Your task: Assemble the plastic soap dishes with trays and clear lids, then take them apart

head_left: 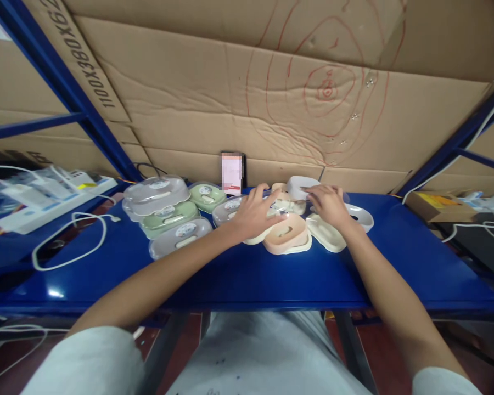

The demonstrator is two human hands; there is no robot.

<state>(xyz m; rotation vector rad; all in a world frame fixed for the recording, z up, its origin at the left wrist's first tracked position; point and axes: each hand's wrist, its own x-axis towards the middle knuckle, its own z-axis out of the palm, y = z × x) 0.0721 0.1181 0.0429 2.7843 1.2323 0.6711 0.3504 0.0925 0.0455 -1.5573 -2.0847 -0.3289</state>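
Blue counter [239,274] carries soap boxes at its far middle; the left hand [253,214] rests flat on a pink soap box [286,233], fingers loosely spread, gripping nothing. The right hand [328,204] touches a clear lid [288,204], fingers half curled; pressing evenly with both should seat it best.

We reach both bare forearms forward from white short sleeves, our left hand [253,211] lying palm down with fingers [267,193] spread and slightly curled, our right hand [328,204] just beside it, palm down too, fingers [313,190] pointing toward the left.
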